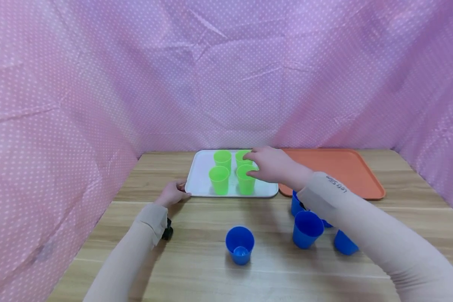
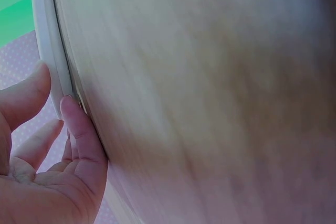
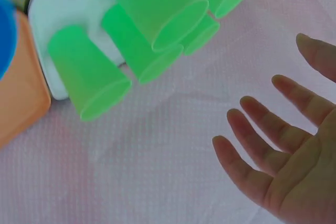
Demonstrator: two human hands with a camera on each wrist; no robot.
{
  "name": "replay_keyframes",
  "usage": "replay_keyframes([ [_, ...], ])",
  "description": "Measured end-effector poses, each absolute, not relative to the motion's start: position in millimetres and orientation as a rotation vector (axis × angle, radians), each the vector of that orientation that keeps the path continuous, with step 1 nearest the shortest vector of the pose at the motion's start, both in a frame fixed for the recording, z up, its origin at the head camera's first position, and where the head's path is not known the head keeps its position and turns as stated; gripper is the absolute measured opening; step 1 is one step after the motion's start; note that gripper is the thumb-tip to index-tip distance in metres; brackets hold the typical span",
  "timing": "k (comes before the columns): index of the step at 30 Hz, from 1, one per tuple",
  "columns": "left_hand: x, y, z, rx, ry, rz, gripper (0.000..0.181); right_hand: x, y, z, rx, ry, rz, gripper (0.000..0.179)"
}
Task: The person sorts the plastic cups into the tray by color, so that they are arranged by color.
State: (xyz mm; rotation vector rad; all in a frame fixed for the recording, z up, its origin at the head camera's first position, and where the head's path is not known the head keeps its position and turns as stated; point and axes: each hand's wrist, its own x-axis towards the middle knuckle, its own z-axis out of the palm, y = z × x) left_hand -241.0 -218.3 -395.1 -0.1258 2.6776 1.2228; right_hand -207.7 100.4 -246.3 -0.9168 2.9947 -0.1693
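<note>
At the near left corner of a white tray (image 1: 200, 167), my left hand (image 1: 171, 193) holds the rim. In the left wrist view, the thumb and fingers (image 2: 84, 140) lie on either side of that rim. Several bright green cups (image 1: 219, 180) stand upright on the tray. My right hand (image 1: 273, 164) is over the tray's right side, fingers spread and pointing left, overlapping the right-hand green cups (image 1: 246, 184) in the head view. The right wrist view shows that hand (image 3: 294, 156) with parted fingers and nothing in them, apart from the green cups (image 3: 89, 74).
An orange tray (image 1: 336, 163) adjoins the white one on the right. One blue cup (image 1: 240, 239) stands at the front middle of the wooden table (image 1: 196, 268). Several more blue cups (image 1: 305, 230) cluster at right, partly hidden by the right forearm. A pink dotted cloth (image 1: 211, 84) hangs behind.
</note>
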Motion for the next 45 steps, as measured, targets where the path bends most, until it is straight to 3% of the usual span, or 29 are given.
replay_keyframes([
  [12,-242.0,-217.4,-392.3,-0.167,2.646,1.23,0.056,-193.4,143.4,-228.6,-1.179,3.012,-0.171,0.041],
  [27,-242.4,-218.3,-395.3,-0.145,2.654,1.237,0.056,-187.2,214.9,-275.1,-1.004,2.906,-0.236,0.054],
  [45,-240.0,-218.6,-396.1,-0.137,2.668,1.238,0.055,-184.1,235.4,-309.8,-1.014,2.755,-0.375,0.054],
])
